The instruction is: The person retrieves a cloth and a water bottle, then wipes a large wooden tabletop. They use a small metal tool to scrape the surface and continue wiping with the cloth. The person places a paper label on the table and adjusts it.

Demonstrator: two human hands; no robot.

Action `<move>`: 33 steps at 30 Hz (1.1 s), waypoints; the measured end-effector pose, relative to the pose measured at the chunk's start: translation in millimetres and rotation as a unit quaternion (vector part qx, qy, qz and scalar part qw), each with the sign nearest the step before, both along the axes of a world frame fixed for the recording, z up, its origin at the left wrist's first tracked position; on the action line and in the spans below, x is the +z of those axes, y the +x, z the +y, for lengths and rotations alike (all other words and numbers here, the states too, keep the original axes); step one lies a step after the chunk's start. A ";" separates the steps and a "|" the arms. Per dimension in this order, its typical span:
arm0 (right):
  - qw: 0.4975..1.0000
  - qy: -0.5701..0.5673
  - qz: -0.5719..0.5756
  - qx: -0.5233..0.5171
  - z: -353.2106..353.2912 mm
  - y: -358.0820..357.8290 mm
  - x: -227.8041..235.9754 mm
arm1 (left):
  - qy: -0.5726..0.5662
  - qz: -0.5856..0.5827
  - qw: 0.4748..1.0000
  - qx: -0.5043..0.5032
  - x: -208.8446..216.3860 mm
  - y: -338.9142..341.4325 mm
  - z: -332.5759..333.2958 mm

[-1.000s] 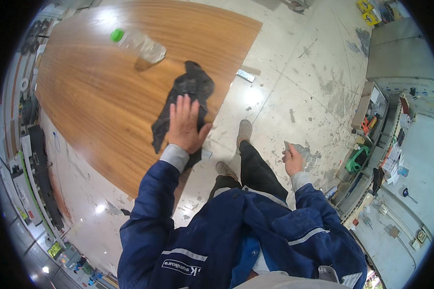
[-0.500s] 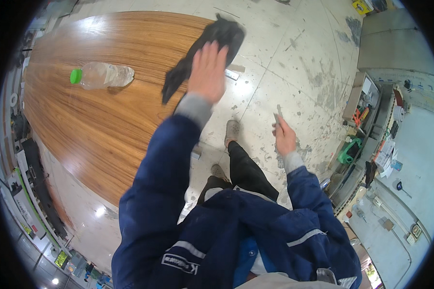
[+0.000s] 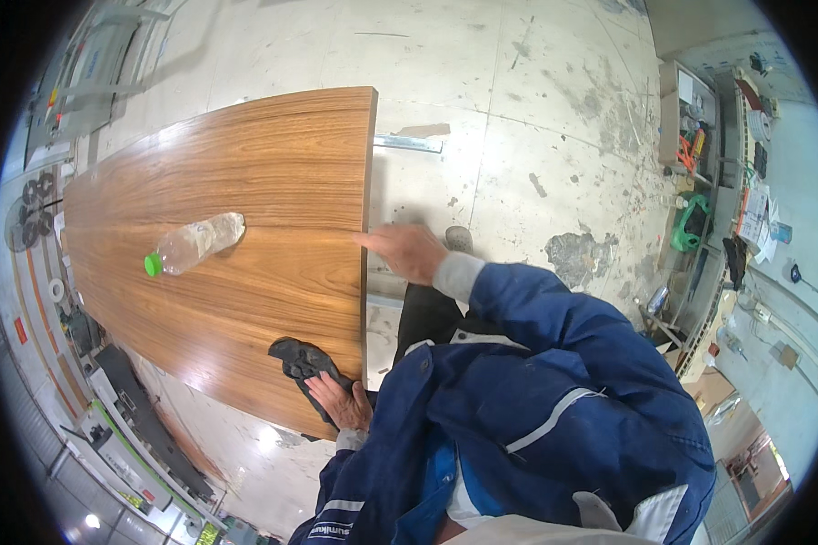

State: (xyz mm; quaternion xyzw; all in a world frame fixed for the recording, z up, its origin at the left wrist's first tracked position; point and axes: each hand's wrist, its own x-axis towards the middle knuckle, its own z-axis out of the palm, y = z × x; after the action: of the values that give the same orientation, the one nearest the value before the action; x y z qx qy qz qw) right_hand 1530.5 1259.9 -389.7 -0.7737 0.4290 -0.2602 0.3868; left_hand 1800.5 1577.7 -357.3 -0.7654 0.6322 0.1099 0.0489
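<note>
A wood-grain tabletop (image 3: 282, 173) spreads out on my left. At its near end my left hand (image 3: 341, 402) lies flat with fingers spread, pressing on a crumpled black cloth (image 3: 302, 358) near the corner. My right hand (image 3: 407, 252) is at the table's right edge, its fingertips against the edge and its other fingers curled. Whatever it may hold is hidden. A clear plastic bottle (image 3: 198, 243) with a green cap lies on its side on the tabletop, apart from both hands.
Beyond the table's right edge, a metal bar (image 3: 409, 143) shows at floor level. At the right stands a cluttered shelf with a green plastic bag (image 3: 691, 222) and orange-handled tools (image 3: 691, 150). A fan (image 3: 34, 211) and long boards stand at the far left.
My left hand has slid the black cloth from the table's far right end to its near corner. My right hand, which held a small thin grey piece, has moved left to the table edge.
</note>
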 end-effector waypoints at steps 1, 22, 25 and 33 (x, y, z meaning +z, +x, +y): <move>1.000 0.007 -0.018 -0.022 8.3 -2.2 -4.7 | -0.032 0.008 0.999 -0.016 1.9 -3.8 -14.8; 0.621 0.563 -0.384 -0.387 -115.7 -65.5 -53.1 | -0.081 0.082 0.957 -0.267 12.9 -184.0 -541.4; 0.623 0.576 -0.366 -0.383 -112.6 -78.3 -60.7 | -0.082 0.076 0.960 -0.258 8.0 -182.3 -542.3; 0.682 0.520 -0.367 -0.361 -127.8 -102.7 -51.9 | -0.121 0.057 0.951 -0.277 -3.6 -180.6 -519.0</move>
State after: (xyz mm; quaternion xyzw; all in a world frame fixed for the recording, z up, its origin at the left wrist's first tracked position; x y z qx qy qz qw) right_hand 1427.8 1132.1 -441.6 -0.0761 0.5645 -0.3782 0.7297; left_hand 1619.9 1058.7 -360.9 -0.5525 0.8299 0.0582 -0.0517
